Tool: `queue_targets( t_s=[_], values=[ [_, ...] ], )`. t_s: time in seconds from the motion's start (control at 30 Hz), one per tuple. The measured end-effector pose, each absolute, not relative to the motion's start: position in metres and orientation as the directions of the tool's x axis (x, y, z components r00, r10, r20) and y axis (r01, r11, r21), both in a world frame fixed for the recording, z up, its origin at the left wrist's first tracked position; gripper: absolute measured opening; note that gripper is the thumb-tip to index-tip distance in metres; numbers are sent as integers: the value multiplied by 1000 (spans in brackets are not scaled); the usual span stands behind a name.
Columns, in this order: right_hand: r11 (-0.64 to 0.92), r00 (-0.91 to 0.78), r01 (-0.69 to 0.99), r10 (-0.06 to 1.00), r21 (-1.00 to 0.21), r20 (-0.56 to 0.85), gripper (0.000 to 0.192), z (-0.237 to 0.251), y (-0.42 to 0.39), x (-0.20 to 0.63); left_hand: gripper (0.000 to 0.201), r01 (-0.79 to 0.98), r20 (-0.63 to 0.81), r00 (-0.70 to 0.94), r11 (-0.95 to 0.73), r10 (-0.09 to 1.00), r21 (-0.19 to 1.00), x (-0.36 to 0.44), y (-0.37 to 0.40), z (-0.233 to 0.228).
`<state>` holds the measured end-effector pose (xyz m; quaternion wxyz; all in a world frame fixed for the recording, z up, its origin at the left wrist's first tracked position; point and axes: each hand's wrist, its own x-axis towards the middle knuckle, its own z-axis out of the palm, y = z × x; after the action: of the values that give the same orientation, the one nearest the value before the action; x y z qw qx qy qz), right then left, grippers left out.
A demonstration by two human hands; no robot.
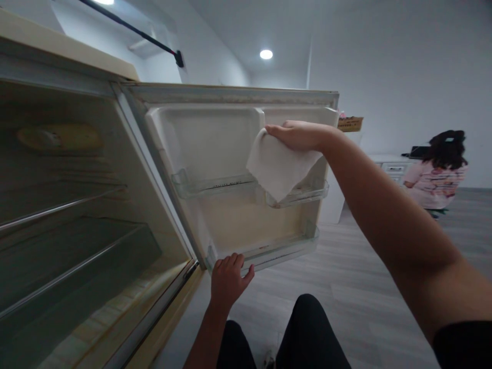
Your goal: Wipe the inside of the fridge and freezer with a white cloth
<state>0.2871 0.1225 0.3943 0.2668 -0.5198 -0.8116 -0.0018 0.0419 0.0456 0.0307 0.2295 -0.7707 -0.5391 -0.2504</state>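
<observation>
The white cloth (282,169), held by the right hand (303,136), hides part of the right upper bin (303,196). The lettering (230,184) on the left upper bin (188,190) is too small to read. Whether the left hand (229,279) grips the lower bin (284,254) is hard to say. The left edge crops the refrigerator (65,48); its yellow housing (59,137) looks murky. The black sleeve (465,343) runs out of view.

Right hand (303,136) grips a thin white cloth (282,166); below it, left hand (230,281) touches a long clear plastic door bin (286,254).
</observation>
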Motion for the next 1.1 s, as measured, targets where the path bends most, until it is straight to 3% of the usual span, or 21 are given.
queue_targets(
  t_s=[0.07,0.13,0.27,0.43,0.53,0.73,0.97,1.1],
  values=[
    [432,-339,857,883,-282,324,79,396,115,294,22,947,624,294,-311,724,-85,43,45,32],
    [445,-369,865,877,-232,308,79,397,114,306,22,948,611,293,-307,735,-85,43,45,33],
    [417,-346,905,834,-80,429,73,391,122,341,23,950,609,292,-296,737,-97,43,44,34],
    [368,-341,924,661,108,668,56,366,125,377,23,947,617,305,-298,725,-118,42,44,33],
    [361,-323,925,579,120,749,55,352,126,379,22,945,625,310,-306,716,-118,41,43,32],
    [325,-277,940,551,103,788,55,344,126,365,20,950,628,286,-302,724,-84,44,42,33],
    [337,-317,926,460,167,829,52,334,135,365,20,956,634,263,-287,727,-68,48,46,31],
    [298,-238,945,355,132,904,49,316,149,353,19,958,644,249,-281,724,-54,52,49,31]
  ],
)
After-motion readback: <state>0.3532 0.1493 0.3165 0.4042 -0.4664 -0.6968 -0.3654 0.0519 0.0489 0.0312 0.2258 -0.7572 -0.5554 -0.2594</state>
